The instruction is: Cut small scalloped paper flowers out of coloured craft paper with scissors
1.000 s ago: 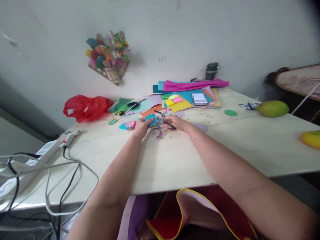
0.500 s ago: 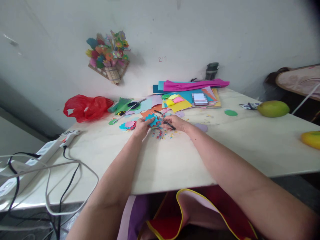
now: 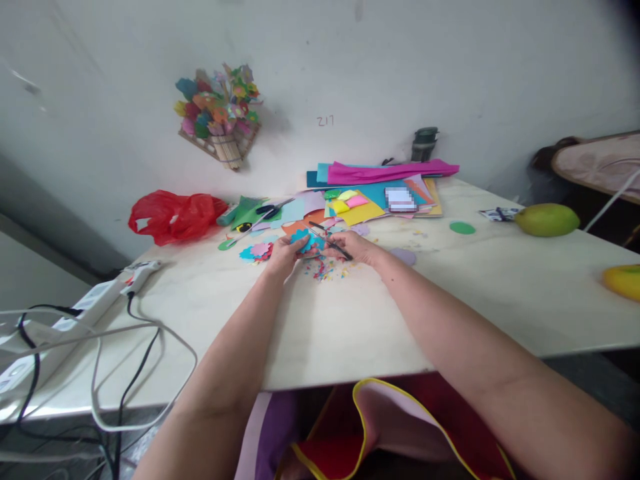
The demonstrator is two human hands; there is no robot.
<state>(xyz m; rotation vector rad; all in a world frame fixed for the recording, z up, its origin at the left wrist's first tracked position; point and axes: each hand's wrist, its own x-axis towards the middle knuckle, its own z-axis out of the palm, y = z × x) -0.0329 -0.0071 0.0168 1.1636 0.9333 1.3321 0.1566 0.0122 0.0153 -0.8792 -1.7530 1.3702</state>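
Observation:
My left hand (image 3: pixel 285 257) pinches a blue scalloped paper cutout (image 3: pixel 313 243) between thumb and fingers, above the table. Closed around dark-handled scissors (image 3: pixel 342 252), my right hand (image 3: pixel 354 245) is just to the right of it. The blades reach toward the edge of the blue paper; whether they touch it is too small to tell. Below both hands lie many tiny coloured paper scraps (image 3: pixel 324 271). Beside my left hand rests a small pile of scalloped cutouts, with a pink one (image 3: pixel 261 249) on top.
Behind my hands are coloured sheets (image 3: pixel 367 212), a phone (image 3: pixel 400 199) and a second pair of scissors (image 3: pixel 270 211). A red plastic bag (image 3: pixel 175 217) sits at left, near a power strip (image 3: pixel 90 303) with loose cables. A mango-like fruit (image 3: pixel 547 220) and a green paper oval (image 3: pixel 462 228) lie at right.
The blue cutout has turned or shifted slightly to the right, toward the scissors. Both hands stay in nearly the same place, and the view has moved very little.

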